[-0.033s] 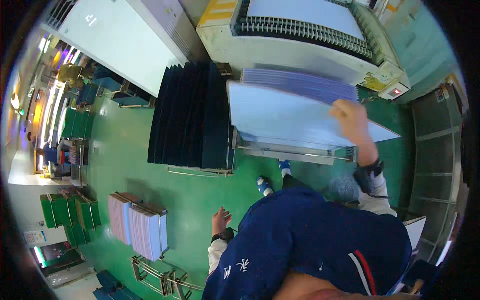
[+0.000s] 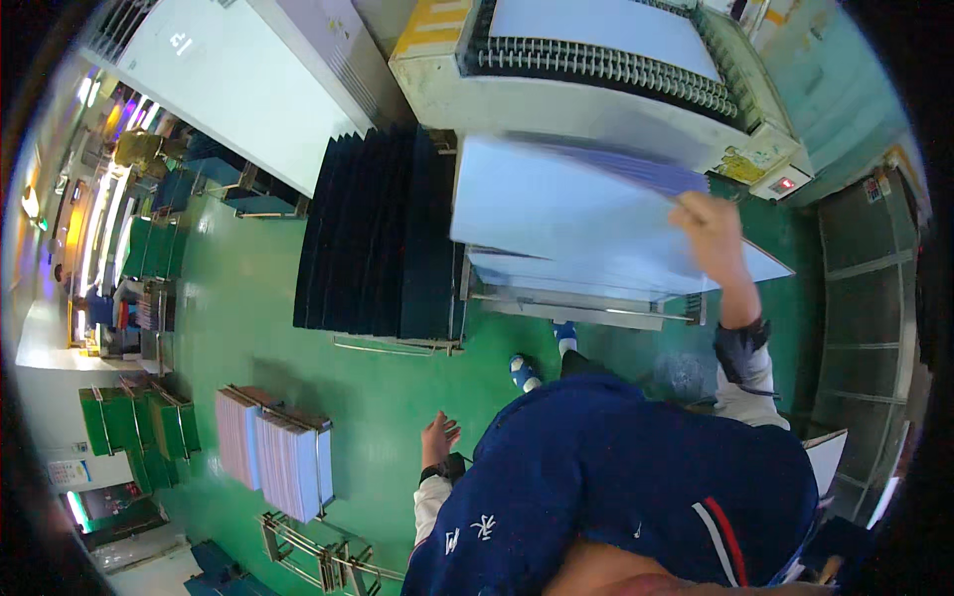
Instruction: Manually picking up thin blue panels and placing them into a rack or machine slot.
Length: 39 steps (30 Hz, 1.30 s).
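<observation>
My right hand [image 2: 711, 233] is closed on the right end of a thin pale blue panel [image 2: 556, 204], which is blurred by motion. The panel is held aslant over a rack [image 2: 576, 306] packed with similar panels. Behind it show the violet-tinted edges of upright panels [image 2: 646, 169], and more pale sheets [image 2: 556, 268] lie below its lower edge. My left hand [image 2: 439, 437] hangs low at my side over the green floor, fingers stretched out with nothing in them.
A roller conveyor machine [image 2: 616, 74] carrying a pale panel [image 2: 606, 32] stands beyond the rack. Black panels [image 2: 373, 233] fill another rack on the left. A smaller rack of pale panels [image 2: 293, 457] and a bare metal rack [image 2: 318, 556] stand lower left. A metal-framed cabinet [image 2: 865, 298] is right.
My right hand has moved slightly right. The panel's upper left edge has risen, covering more of the violet-tinted edges, and more sheets show beneath it. My left hand stays put.
</observation>
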Available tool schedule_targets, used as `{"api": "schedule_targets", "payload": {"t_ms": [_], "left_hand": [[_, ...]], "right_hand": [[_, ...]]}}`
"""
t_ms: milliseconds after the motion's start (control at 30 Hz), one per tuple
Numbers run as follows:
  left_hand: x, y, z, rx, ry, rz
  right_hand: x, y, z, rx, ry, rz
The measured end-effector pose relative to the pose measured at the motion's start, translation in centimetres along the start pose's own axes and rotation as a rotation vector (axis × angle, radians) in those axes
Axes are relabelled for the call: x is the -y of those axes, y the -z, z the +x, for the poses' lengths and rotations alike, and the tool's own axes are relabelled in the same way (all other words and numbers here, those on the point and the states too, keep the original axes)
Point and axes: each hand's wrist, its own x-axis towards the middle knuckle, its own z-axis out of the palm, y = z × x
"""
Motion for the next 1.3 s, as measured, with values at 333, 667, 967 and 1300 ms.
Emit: {"api": "schedule_targets", "payload": {"t_ms": [333, 667, 967, 1300], "left_hand": [[-2.7, -5.2, 0.6, 0.032, -0.069, 0.044], [-4.3, -9.5, 0.3, 0.008, -0.116, 0.009], [-3.1, -10.8, -0.4, -0.067, -0.128, -0.06], [-2.6, -13.0, -2.2, -0.097, -0.102, -0.043]], "right_hand": [[-9.1, 4.9, 2.2, -0.512, -0.288, 1.478], [-13.6, -6.4, 4.4, -0.187, -0.632, 1.945], [-17.0, -12.2, 7.5, -0.142, -0.794, 2.001], [-17.0, -12.1, 10.2, 0.217, -0.733, 1.819]]}}
